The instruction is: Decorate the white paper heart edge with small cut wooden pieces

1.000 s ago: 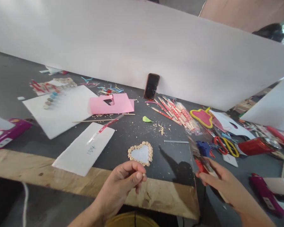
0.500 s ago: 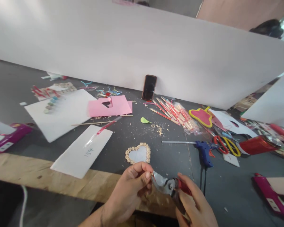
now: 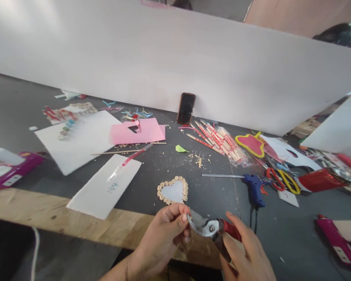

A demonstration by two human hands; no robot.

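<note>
The right hand [image 3: 247, 253] is closed around the red handles of a pair of pruning shears [image 3: 212, 230], with the steel blades [image 3: 200, 225] angled toward the left hand [image 3: 163, 234]. That hand's grip is a tight pinch of thumb and fingers. Whatever it may hold is hidden, and the thumb sits just beside the blades; whether they touch is hard to make out. A second ago the shears were a blur out by the right side of the bench [image 3: 216, 199]. Now they are drawn in close to the left hand, and the blue glue gun [image 3: 254, 190] they partly covered shows fully, its metal rod [image 3: 222, 175] pointing left.

Just beyond the hands lies a heart [image 3: 173, 192] of pale blue-white card, ringed with tightly packed pale grains and flat on the bench. Its lower edge is close to the left hand's fingers. Loose crumbs [image 3: 198, 160] are scattered farther on. To the left lies a white card [image 3: 103, 187] marked in green, with a clear-wrapped red stick [image 3: 130, 158] at its top. The right hand's lower part and both forearms are cut off by the frame's bottom edge.
</note>
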